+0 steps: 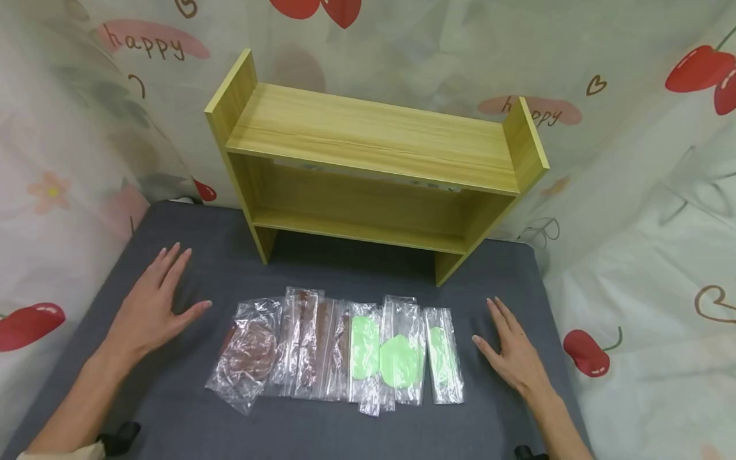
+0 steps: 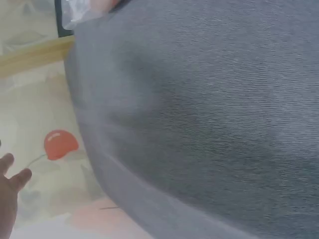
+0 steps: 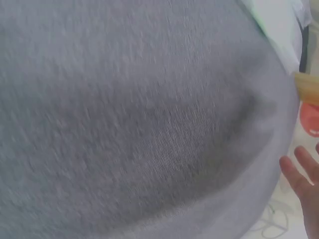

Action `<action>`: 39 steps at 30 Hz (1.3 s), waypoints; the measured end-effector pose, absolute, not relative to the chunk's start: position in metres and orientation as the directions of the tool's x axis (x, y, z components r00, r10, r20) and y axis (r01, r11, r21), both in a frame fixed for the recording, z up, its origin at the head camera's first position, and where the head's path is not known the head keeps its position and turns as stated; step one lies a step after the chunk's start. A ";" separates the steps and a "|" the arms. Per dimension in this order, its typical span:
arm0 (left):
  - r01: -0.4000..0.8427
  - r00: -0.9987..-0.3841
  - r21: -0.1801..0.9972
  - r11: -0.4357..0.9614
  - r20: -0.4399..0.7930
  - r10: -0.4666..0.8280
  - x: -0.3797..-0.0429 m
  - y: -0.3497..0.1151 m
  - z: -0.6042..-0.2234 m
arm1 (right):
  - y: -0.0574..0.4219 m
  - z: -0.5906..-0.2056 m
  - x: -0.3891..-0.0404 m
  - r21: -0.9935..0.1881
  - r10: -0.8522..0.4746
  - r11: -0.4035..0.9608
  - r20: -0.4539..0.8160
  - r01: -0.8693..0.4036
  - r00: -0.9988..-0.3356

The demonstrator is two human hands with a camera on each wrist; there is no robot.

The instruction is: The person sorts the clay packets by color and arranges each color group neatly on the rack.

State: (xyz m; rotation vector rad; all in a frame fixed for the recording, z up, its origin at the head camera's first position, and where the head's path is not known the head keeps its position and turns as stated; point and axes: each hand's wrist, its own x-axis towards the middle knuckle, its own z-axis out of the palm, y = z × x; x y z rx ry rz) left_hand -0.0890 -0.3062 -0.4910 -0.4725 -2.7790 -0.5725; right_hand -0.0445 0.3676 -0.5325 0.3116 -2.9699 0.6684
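Both hands are spread over the dark grey tabletop and hold nothing. My left hand point(image 1: 151, 310) is to the left of a row of clear plastic bags, fingers pointing toward the back. Nearest to it lies a bag with a round brown piece point(image 1: 250, 350). Beside that are several narrow bags with brown contents point(image 1: 309, 345). Further right come bags with light green pieces point(image 1: 400, 361), then a slim bag with a green strip point(image 1: 443, 358) at the row's end. My right hand point(image 1: 513, 352) is just right of that slim bag, its fingers straight.
A light wooden two-tier shelf point(image 1: 374, 131) stands at the back, behind the bags. Its upright side panels point(image 1: 529, 144) rise above the top board. Patterned curtains point(image 1: 638, 211) with cherries and hearts enclose the grey table point(image 1: 322, 434) at the back and sides.
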 end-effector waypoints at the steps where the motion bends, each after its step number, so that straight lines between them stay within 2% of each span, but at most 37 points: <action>1: 0.366 -0.910 0.351 0.862 0.326 0.254 -0.089 -0.305 -0.488 | 0.366 -0.533 -0.044 -0.426 -0.181 0.878 0.124 -0.217 -0.976; 7: 0.370 -0.910 0.458 0.808 0.354 0.216 -0.097 -0.290 -0.459 | 0.354 -0.540 -0.036 -0.519 -0.184 0.826 0.122 -0.221 -0.975; 14: 0.450 -0.878 0.519 0.727 0.405 0.255 -0.113 -0.275 -0.423 | 0.341 -0.546 -0.030 -0.642 -0.187 0.742 0.079 -0.193 -0.979; 18: 0.515 -0.840 0.515 0.685 0.464 0.283 -0.123 -0.270 -0.401 | 0.336 -0.546 -0.027 -0.697 -0.161 0.704 0.028 -0.135 -0.987; 24: 0.632 -0.749 0.498 0.594 0.588 0.304 -0.143 -0.261 -0.372 | 0.330 -0.548 -0.023 -0.744 -0.106 0.668 -0.072 -0.017 -0.992; 28: 0.666 -0.724 0.510 0.544 0.618 0.307 -0.153 -0.252 -0.354 | 0.325 -0.547 -0.021 -0.761 -0.068 0.642 -0.173 0.089 -0.983; 31: 0.681 -0.710 0.515 0.521 0.638 0.298 -0.157 -0.247 -0.344 | 0.321 -0.544 -0.020 -0.767 -0.065 0.627 -0.228 0.138 -0.972; 36: 0.752 -0.632 0.498 0.431 0.730 0.260 -0.152 -0.232 -0.319 | 0.316 -0.542 -0.019 -0.784 -0.067 0.596 -0.266 0.175 -0.962; 39: 0.754 -0.635 0.523 0.397 0.735 0.237 -0.146 -0.224 -0.304 | 0.311 -0.542 -0.019 -0.812 -0.070 0.540 -0.304 0.220 -0.950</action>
